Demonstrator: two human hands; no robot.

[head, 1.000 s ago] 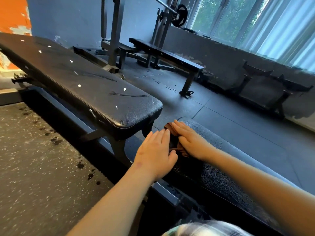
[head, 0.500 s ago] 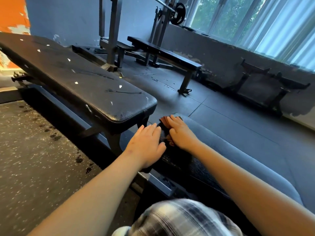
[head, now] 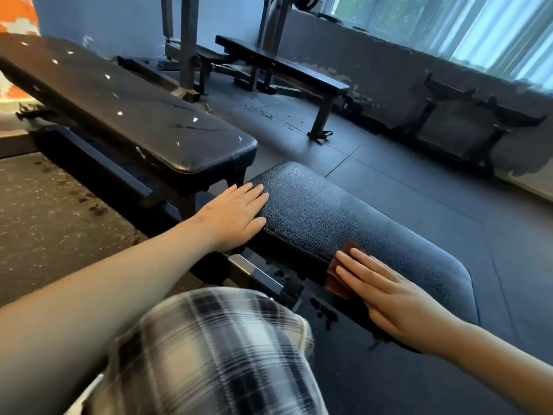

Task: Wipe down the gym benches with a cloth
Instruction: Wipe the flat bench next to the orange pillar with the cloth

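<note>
Near bench pad (head: 344, 211): black, pebble-grained upholstery, running from the lower right towards the centre of the view, rounded far end.

Left hand (head: 233, 217): arm stretched forward, palm down, fingers straight and close together, lying flat over the pad's left edge near its far end. It holds nothing.

Right hand (head: 386, 292): palm down, fingers extended and slightly spread, pressing flat on the cloth (head: 333, 281). No finger curls round it.

Cloth: reddish-brown, folded, lying on the pad's left edge nearer the person, mostly under the right fingers (only its left portion and one far corner show).

Second bench (head: 134, 115): black, with its end just beside the near pad's far end, top worn with small white nicks.

Third bench (head: 284, 67): stands farther off, next to upright metal rack posts (head: 188, 40), on dark rubber flooring (head: 404, 187).

Plaid garment (head: 209, 348): blurred, fills the lower foreground.
</note>
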